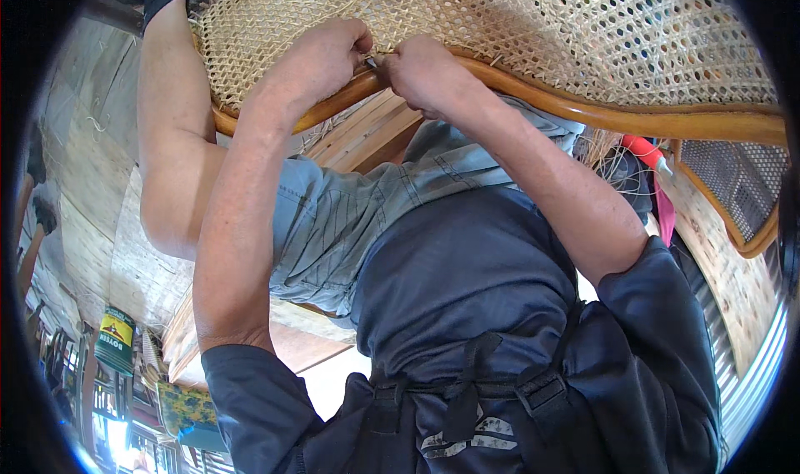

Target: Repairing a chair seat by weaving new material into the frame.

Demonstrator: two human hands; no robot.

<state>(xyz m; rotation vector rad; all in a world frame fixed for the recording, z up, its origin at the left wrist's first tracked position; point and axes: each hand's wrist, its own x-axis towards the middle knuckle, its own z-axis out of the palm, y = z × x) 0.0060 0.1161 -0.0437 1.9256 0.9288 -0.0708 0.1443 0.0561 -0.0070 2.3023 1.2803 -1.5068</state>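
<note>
Tin can (115, 342) in green and yellow sits far left, well apart from the work, perhaps to leave elbow room. Left hand (323, 59) bends over the curved wooden rim (533, 91), fingers curled together; what they pinch, I cannot tell. Right hand (421, 72) meets it, fingers closed on a small metal-tipped tool (372, 62). The cane-webbed panel (583, 24) lies along the lap, probably so the legs steady it. Counted: one can, two hands, one tool, two caned panels, including a darker-meshed one (737, 178) far right.
</note>
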